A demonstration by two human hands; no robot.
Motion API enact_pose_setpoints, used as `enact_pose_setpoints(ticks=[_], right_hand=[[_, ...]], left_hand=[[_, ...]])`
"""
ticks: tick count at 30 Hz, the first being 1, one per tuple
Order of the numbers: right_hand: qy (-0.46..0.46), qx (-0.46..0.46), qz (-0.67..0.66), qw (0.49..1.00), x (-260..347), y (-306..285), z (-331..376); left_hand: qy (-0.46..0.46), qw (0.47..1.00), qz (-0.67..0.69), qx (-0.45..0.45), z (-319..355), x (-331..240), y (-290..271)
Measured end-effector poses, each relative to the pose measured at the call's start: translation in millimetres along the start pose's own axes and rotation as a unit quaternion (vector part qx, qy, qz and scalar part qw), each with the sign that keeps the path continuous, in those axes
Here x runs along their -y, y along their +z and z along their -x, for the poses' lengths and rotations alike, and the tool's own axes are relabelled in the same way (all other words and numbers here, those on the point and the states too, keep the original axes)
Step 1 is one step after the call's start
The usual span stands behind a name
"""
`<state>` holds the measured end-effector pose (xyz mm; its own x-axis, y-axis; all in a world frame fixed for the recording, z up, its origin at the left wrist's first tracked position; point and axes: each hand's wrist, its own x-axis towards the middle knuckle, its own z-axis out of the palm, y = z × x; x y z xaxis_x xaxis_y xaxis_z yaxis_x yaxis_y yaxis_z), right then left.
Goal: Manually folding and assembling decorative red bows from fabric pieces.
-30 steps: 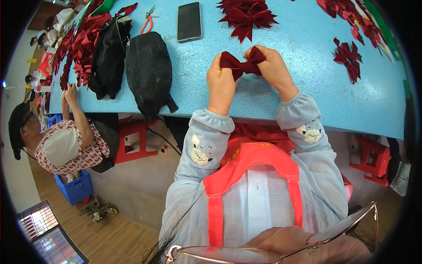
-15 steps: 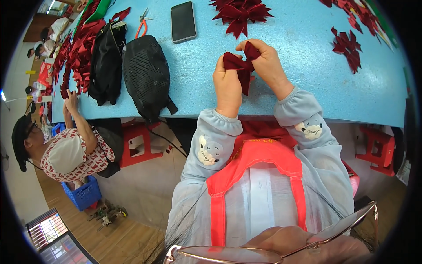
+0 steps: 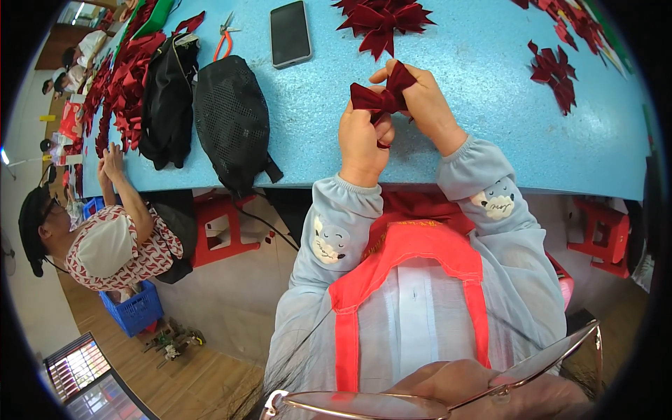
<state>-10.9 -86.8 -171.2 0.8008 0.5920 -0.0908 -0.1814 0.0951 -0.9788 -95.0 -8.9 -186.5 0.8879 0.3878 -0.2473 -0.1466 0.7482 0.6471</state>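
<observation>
Dark red velvet ribbon bow [image 3: 381, 94]: soft, light, likely limp; best pinched at centre knot. Left hand [image 3: 362, 140] and right hand [image 3: 427, 105] both closed on it above light blue table [image 3: 490, 140].

1. A craft workshop: a long blue desk [image 3: 490, 140] strewn with dark red ribbon bows [image 3: 381, 21].
2. Pliers [image 3: 224, 35] lie among heaped red pieces [image 3: 122, 91].
3. Another worker [image 3: 105, 238] sits alongside (red plastic stools [image 3: 217, 231] underneath).

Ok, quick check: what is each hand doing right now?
Left hand: closed, pinching the dark red ribbon bow from below.
Right hand: closed on the same bow's upper loop, fingers curled over it.
</observation>
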Motion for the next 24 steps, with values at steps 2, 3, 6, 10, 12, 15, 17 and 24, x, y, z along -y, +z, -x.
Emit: enact_pose_setpoints(ticks=[2, 3, 6, 10, 12, 15, 17, 24], right_hand=[[-0.012, -0.003, -0.018, 1.0, -3.6, -2.0, -0.2], [-0.018, -0.006, -0.027, 0.999, -5.5, -2.6, -0.3], [-0.069, -0.015, -0.006, 0.997, -13.4, -2.3, -5.6], [-0.059, -0.017, 0.002, 0.998, -7.0, -3.7, -5.5], [-0.044, -0.017, -0.001, 0.999, -5.0, -4.5, -5.2], [-0.072, -0.029, -0.006, 0.997, -8.5, -7.4, -6.8], [-0.067, -0.034, -0.015, 0.997, -6.9, -8.3, -4.3], [-0.12, -0.06, 0.003, 0.991, -9.1, -9.6, -1.6]], left_hand=[[0.002, 1.0, -0.016, -0.017, -1.2, 2.8, -1.3], [0.003, 0.999, -0.025, -0.025, -1.5, 3.3, -1.2], [0.005, 0.999, -0.034, -0.042, -3.6, 2.1, 0.9], [0.017, 0.997, -0.05, -0.059, -4.8, -2.4, -2.1], [0.023, 0.996, -0.058, -0.059, -4.2, -3.8, -1.7], [0.01, 0.996, -0.059, -0.065, -3.1, -4.0, 0.2], [0.028, 0.995, -0.067, -0.071, -3.1, -4.9, 3.7], [0.057, 0.993, -0.055, -0.083, -6.8, 0.1, 2.4]])
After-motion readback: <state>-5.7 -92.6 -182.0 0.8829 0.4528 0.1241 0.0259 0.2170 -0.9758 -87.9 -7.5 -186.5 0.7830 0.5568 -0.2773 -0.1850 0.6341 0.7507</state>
